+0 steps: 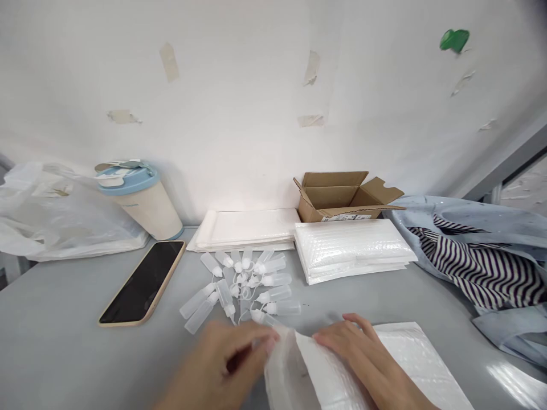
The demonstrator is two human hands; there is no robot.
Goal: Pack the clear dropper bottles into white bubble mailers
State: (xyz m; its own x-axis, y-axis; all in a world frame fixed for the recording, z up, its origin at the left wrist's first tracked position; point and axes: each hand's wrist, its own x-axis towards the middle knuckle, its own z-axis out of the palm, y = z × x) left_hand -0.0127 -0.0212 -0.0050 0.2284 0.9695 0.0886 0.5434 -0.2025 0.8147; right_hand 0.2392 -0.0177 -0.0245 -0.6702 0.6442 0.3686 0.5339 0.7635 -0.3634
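Note:
A white bubble mailer [410,364] lies on the grey table [55,341] at the near edge. My right hand [363,356] rests flat on it, fingers stretched toward its open end. My left hand [222,361] pinches the mailer's mouth flap at its left end; the fingers are closed and slightly blurred. Just beyond the hands lies a cluster of several small clear plastic dropper bottles [248,285] with white tips, loose on the table.
A phone [143,282] lies face up at left, a lidded cup [143,199] and a plastic bag [55,210] behind it. Two stacks of white mailers [350,250] [248,228], an open cardboard box [342,196] by the wall, and clothing [482,262] at right.

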